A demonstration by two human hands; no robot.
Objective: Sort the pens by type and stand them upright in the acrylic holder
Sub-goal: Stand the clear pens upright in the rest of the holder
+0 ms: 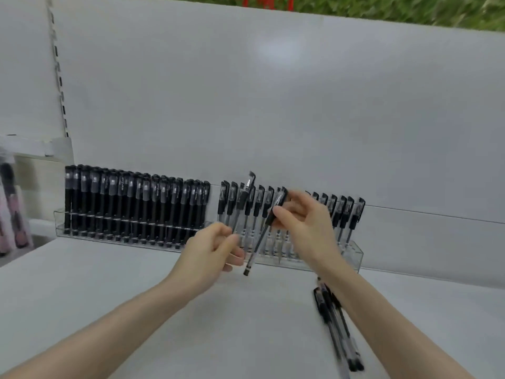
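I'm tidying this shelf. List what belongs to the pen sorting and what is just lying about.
Job: acrylic holder; black pens standing on its left; clear pens on its right; tilted pen in the right hand; raised pen pinched by the left hand; loose pens lying on the shelf.
Lying about: pink items at the left edge; greenery above the back panel.

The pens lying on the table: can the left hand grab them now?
Probably, but not easily. Bare table lies between the left hand and the loose pens, yet that hand pinches a pen, and the right forearm lies close along them.
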